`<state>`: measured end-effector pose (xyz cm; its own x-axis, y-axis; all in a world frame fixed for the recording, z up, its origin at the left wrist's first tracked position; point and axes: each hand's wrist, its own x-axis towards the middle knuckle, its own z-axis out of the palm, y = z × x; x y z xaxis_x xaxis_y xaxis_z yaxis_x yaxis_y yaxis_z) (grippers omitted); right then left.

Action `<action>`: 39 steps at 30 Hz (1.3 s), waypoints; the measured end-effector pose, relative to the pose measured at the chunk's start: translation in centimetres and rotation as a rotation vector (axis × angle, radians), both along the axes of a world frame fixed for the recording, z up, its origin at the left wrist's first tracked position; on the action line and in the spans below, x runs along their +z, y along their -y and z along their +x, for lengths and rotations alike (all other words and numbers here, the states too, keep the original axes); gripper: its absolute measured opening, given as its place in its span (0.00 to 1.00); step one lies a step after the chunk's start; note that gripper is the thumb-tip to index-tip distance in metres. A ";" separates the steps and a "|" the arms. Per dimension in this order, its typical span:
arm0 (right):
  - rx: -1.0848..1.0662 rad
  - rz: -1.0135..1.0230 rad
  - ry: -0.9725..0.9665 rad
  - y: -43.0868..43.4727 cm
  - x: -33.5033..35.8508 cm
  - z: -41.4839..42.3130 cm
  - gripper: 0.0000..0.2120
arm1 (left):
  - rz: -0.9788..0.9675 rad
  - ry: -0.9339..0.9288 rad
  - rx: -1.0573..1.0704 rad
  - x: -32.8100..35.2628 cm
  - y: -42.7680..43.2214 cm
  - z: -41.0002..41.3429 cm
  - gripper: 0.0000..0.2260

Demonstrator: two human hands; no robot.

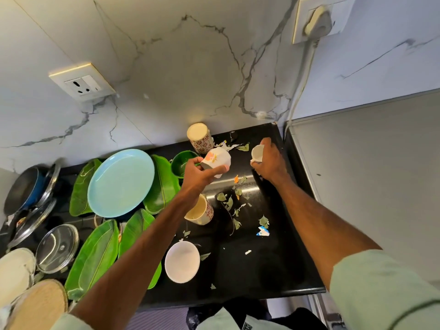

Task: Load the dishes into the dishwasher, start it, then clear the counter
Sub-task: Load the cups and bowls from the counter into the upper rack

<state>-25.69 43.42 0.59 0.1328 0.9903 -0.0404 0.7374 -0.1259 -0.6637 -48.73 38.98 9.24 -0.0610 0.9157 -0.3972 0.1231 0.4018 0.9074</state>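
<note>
On the head view my pale green sleeve [381, 289] is closest. My left hand [198, 173] grips a flowered cup [215, 159] above the black counter [273, 270]. My right hand [270, 163] grips a small white cup [257, 152] over the counter's far right corner.

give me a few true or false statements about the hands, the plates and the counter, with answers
1. The left hand grips a white cup with a pink and orange flower print, and the right hand grips a small plain white cup. True.
2. The round light blue plate sits on bare counter. False: it lies on top of green leaf-shaped plates.
3. The round white bowl holds food. False: it looks empty.
4. The black counter has torn leaf bits scattered on it. True.
5. The upper right wall socket is free. False: a white plug sits in it.
</note>
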 end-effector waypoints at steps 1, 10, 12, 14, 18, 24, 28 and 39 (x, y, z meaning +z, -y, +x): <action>-0.008 -0.015 -0.056 0.9 0.0 0.1 0.34 | -0.014 0.032 -0.014 0.2 0.3 0.6 0.46; -0.404 -0.062 -0.751 12.4 1.4 4.1 0.31 | -0.130 0.333 -0.284 2.4 5.0 7.6 0.26; -0.447 -0.049 -0.836 15.7 1.7 6.2 0.30 | -0.149 0.325 -0.362 2.8 6.6 10.0 0.20; -0.505 -0.042 -0.881 19.4 2.2 8.4 0.28 | -0.158 0.283 -0.439 3.2 8.4 12.8 0.16; -0.696 -0.070 -0.881 27.4 3.2 13.1 0.32 | -0.174 0.258 -0.553 3.0 12.5 18.8 0.26; -0.999 -0.079 -0.985 39.2 3.8 19.4 0.34 | -0.234 0.176 -0.738 1.6 20.5 28.3 0.30; -1.077 -0.084 -1.087 46.7 3.6 23.2 0.22 | -0.218 0.068 -0.943 -0.3 26.1 33.8 0.23; -1.509 -0.107 -1.079 61.4 -5.1 29.5 0.28 | -0.175 -0.234 -1.216 -10.2 38.4 43.8 0.31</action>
